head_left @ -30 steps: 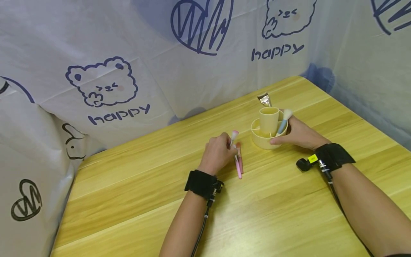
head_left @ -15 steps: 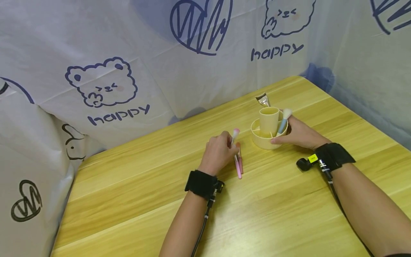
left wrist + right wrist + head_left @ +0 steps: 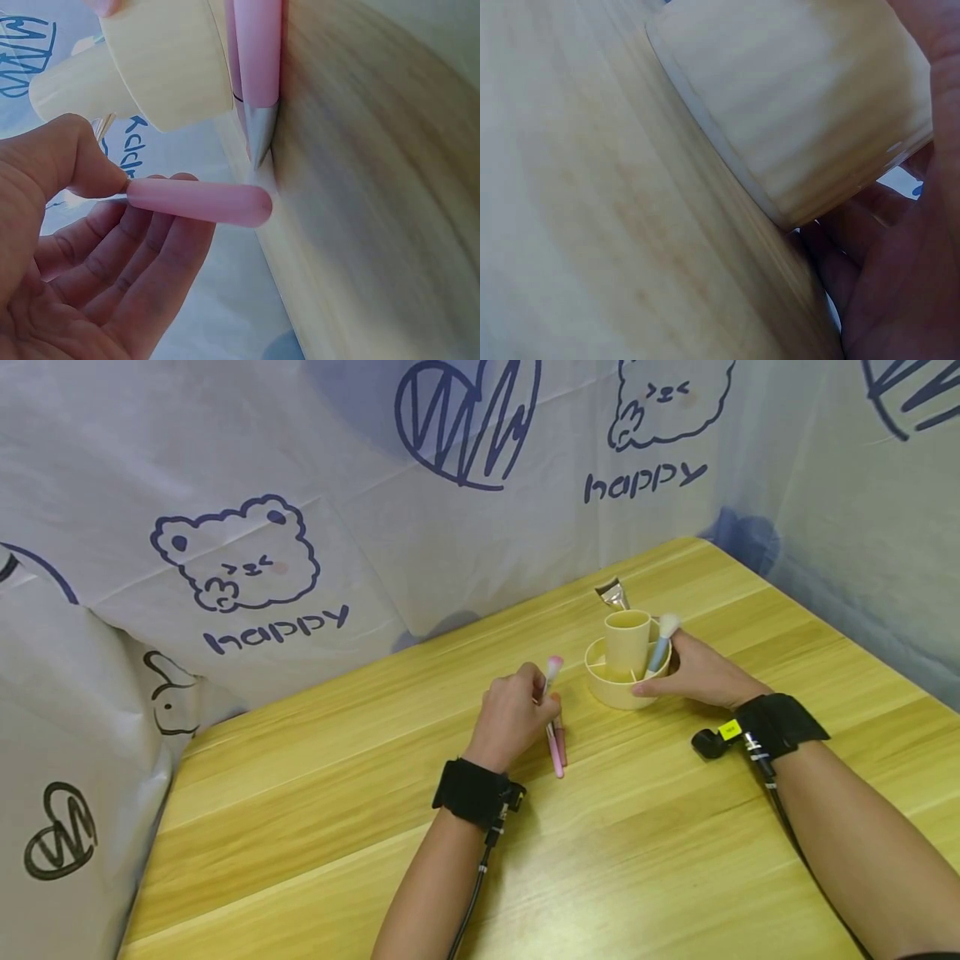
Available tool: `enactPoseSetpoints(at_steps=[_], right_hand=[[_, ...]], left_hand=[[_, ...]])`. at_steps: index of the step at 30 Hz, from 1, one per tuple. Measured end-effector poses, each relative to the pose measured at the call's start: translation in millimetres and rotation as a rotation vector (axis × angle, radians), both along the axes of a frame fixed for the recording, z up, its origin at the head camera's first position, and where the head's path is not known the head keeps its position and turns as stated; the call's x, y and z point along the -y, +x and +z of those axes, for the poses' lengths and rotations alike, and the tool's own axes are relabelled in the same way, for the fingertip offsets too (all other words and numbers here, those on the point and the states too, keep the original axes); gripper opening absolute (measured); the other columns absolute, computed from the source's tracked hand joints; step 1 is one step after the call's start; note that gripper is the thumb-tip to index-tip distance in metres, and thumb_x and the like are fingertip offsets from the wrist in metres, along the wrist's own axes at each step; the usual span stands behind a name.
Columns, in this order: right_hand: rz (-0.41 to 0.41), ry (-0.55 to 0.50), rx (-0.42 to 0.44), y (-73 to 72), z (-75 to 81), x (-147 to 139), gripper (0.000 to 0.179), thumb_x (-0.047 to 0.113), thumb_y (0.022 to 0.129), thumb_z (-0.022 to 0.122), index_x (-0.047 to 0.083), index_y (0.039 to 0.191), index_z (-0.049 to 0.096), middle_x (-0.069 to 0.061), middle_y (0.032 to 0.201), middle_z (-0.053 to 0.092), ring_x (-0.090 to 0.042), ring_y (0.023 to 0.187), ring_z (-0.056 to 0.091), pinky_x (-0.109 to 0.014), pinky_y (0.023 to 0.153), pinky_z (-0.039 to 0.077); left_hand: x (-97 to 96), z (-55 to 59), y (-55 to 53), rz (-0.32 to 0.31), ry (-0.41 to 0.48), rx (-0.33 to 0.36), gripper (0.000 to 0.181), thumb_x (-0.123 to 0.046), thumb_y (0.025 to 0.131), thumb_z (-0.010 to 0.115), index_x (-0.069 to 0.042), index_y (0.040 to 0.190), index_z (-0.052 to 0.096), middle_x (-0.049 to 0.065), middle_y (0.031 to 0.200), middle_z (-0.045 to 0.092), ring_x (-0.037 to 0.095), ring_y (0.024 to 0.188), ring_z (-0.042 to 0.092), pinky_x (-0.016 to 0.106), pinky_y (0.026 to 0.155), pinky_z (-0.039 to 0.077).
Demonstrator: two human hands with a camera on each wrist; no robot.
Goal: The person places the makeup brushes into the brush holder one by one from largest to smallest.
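Observation:
My left hand [image 3: 513, 718] pinches a makeup brush [image 3: 554, 667] between thumb and fingers, its pink-and-white bristles pointing up. In the left wrist view the held brush's pink handle [image 3: 199, 202] stands out past the fingertips. Beside that hand lie another pink-handled brush [image 3: 557, 756] and a darker pink one [image 3: 562, 739], partly covered by the fingers. A round cream organizer [image 3: 611, 692] with dividers and a central cup [image 3: 628, 647] stands on the table. My right hand [image 3: 705, 670] grips its side, thumb in front, other fingers behind. Inside leans a blue-handled brush [image 3: 658, 653] with white bristles.
At the organizer's back a flat, wide brush [image 3: 613, 595] with a silver ferrule sticks up. The wood-grain table [image 3: 315, 810] meets a hung white cloth [image 3: 420, 552] with blue drawings along its back edge. Cables run from both wrist cameras along the forearms.
The bristle end of the brush in my left hand has shifted slightly up and to the right. My right hand and the organizer have stayed in place.

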State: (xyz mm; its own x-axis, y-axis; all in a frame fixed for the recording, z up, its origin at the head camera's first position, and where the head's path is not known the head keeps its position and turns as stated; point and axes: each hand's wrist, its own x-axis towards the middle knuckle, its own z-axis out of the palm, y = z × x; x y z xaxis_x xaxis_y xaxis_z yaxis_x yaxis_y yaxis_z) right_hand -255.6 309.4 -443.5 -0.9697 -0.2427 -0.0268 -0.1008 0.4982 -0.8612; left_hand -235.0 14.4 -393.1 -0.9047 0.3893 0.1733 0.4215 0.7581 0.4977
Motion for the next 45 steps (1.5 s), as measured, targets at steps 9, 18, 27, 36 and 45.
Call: enactPoseSetpoints(at_steps=[9, 18, 27, 36, 45], right_hand=[[-0.006, -0.019, -0.001, 1.0, 0.6, 0.1, 0.108, 0.032, 0.086, 0.085, 0.014, 0.165, 0.013, -0.019, 0.162, 0.036, -0.039, 0.149, 0.039, -0.064, 0.124, 0.029], [-0.013, -0.06, -0.004, 2.3, 0.4, -1.9, 0.106, 0.028, 0.087, 0.084, 0.015, 0.165, 0.014, -0.018, 0.159, 0.039, -0.039, 0.146, 0.043, -0.06, 0.122, 0.034], [-0.008, -0.069, -0.01, 1.6, -0.1, -2.3, 0.104, 0.026, 0.087, 0.085, 0.014, 0.164, 0.016, -0.018, 0.158, 0.04, -0.038, 0.144, 0.044, -0.06, 0.122, 0.035], [-0.014, -0.065, -0.021, 1.6, -1.2, -1.9, 0.102, 0.024, 0.085, 0.086, 0.012, 0.163, 0.02, -0.019, 0.157, 0.042, -0.038, 0.143, 0.046, -0.06, 0.12, 0.037], [-0.017, -0.083, -0.022, 1.3, -2.4, -1.8, 0.099, 0.02, 0.085, 0.086, 0.012, 0.161, 0.024, -0.018, 0.157, 0.043, -0.038, 0.143, 0.047, -0.059, 0.121, 0.037]], left_hand=[[-0.2, 0.1, -0.1, -0.002, 0.0, -0.003, 0.012, -0.013, 0.096, 0.069, -0.006, 0.098, 0.06, 0.007, 0.081, 0.066, 0.009, 0.055, 0.045, 0.017, 0.046, 0.031], [-0.4, -0.7, -0.1, -0.011, 0.007, -0.01, 0.011, -0.012, 0.096, 0.068, -0.005, 0.098, 0.06, 0.007, 0.081, 0.066, 0.01, 0.054, 0.043, 0.017, 0.046, 0.029], [-1.3, -0.1, 0.7, -0.017, 0.004, -0.016, 0.008, -0.011, 0.095, 0.066, -0.006, 0.098, 0.06, 0.006, 0.08, 0.065, 0.011, 0.057, 0.046, 0.018, 0.048, 0.031], [-3.1, -0.3, -0.1, -0.077, 0.014, -0.063, 0.011, -0.006, 0.091, 0.064, -0.004, 0.102, 0.062, 0.007, 0.088, 0.07, 0.012, 0.067, 0.059, 0.017, 0.056, 0.045], [-3.9, -1.7, -0.9, -0.132, 0.035, -0.142, 0.015, -0.005, 0.091, 0.064, -0.003, 0.105, 0.062, 0.008, 0.092, 0.07, 0.014, 0.074, 0.062, 0.021, 0.064, 0.052]])
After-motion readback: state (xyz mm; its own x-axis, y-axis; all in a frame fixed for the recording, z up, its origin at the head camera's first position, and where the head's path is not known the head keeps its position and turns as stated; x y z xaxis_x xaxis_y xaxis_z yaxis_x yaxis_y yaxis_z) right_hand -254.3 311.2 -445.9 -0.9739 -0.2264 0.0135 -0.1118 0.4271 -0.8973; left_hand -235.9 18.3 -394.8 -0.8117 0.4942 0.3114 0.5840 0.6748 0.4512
